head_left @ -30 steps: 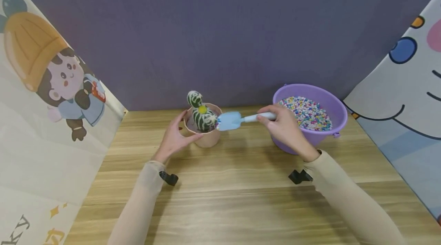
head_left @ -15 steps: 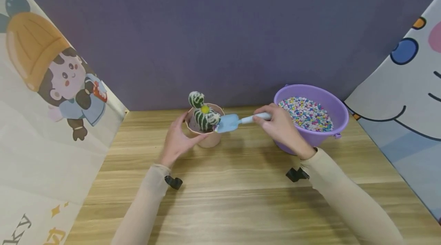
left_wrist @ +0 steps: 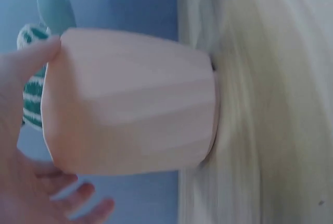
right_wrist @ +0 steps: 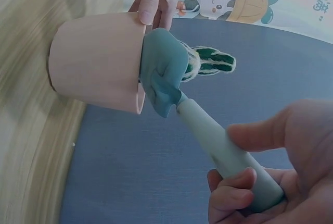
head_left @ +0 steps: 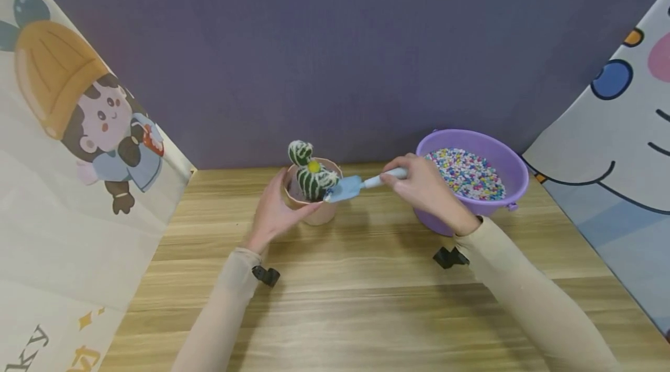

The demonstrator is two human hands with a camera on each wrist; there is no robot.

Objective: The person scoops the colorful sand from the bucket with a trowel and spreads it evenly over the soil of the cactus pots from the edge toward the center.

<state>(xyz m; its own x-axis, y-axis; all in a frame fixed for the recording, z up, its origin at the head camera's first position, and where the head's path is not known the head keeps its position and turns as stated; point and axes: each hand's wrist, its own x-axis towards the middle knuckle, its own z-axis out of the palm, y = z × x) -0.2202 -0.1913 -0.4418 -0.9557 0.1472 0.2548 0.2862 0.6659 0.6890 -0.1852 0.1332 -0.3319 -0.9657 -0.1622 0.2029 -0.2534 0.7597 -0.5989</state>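
A pale pink flower pot point(head_left: 320, 216) stands upright on the wooden table, with a green-and-white knitted cactus point(head_left: 310, 185) bearing a yellow flower inside it. My left hand point(head_left: 276, 214) holds the pot at its rim, thumb across the front and fingers on the far left side. Handle in its grip, my right hand point(head_left: 423, 189) holds a light blue toy trowel point(left_wrist: 56, 8). The trowel's blade point(right_wrist: 162, 60) lies tilted over the pot's right rim, right beside the cactus. A few small beads show at its tip in the head view.
To the right of the pot stands a purple bucket point(head_left: 515, 177) with many multicoloured beads point(head_left: 466, 171) in it. A dark blue-grey wall point(head_left: 335, 58) rises behind the table point(head_left: 335, 314). Printed cartoon panels flank both sides.
The trowel has moved slightly left and its blade has tipped down over the pot's rim, my right hand moving with it. The left hand keeps its hold on the pot.
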